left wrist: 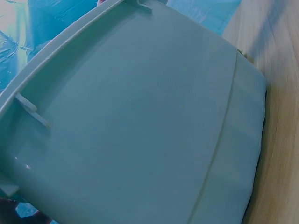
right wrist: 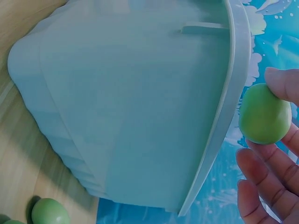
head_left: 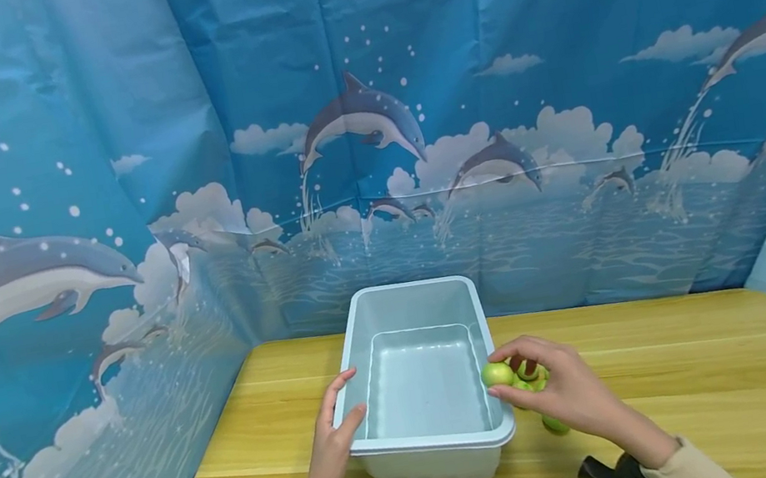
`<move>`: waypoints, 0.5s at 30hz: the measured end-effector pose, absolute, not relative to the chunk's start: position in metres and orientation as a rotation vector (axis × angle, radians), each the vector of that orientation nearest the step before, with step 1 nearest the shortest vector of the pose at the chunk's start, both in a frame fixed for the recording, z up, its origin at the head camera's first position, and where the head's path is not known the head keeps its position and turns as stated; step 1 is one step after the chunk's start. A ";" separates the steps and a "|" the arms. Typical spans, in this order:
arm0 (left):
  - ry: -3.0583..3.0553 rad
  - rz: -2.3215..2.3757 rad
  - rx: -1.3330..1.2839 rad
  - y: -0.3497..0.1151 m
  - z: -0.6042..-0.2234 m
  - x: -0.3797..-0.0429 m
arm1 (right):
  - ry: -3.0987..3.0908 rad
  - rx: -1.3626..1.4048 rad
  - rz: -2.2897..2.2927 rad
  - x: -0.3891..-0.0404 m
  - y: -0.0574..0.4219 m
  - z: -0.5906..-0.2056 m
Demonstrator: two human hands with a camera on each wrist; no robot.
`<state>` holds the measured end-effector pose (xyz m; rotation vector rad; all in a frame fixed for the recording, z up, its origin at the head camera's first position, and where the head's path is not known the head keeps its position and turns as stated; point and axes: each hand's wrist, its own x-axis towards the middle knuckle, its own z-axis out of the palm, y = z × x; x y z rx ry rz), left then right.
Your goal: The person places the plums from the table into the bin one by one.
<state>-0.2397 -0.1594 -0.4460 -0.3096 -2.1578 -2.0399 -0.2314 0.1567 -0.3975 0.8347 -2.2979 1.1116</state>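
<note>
A pale blue plastic basin (head_left: pixel 421 376) stands on the table, its outer wall filling much of both wrist views. Along its left rim rests my left hand (head_left: pixel 331 429), thumb and forefinger spread and reaching over the edge. My right hand (head_left: pixel 554 379) pinches a small, smooth green fruit (right wrist: pixel 265 113) between thumb and fingertips at the basin's right rim. In the head view this fruit overlaps the rim. Several more green fruits (head_left: pixel 556 424) lie on the table under and behind the right hand, partly hidden by it; one green fruit (right wrist: pixel 50 211) shows low in the right wrist view.
The yellow wood-grain table (head_left: pixel 680 375) extends to both sides of the basin. A blue curtain (head_left: pixel 542 9) printed with dolphins hangs behind and along the sides. A black device (head_left: pixel 613 476) sits at the right wrist, near the beige sleeve (head_left: pixel 688 469).
</note>
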 end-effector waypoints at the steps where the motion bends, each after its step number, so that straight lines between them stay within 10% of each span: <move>1: -2.158 -2.040 -0.309 -0.159 -0.446 -0.240 | -2.298 0.837 1.114 -0.232 0.156 -0.397; 15: -2.162 -2.031 -0.312 -0.160 -0.446 -0.239 | -2.323 0.858 1.140 -0.232 0.152 -0.394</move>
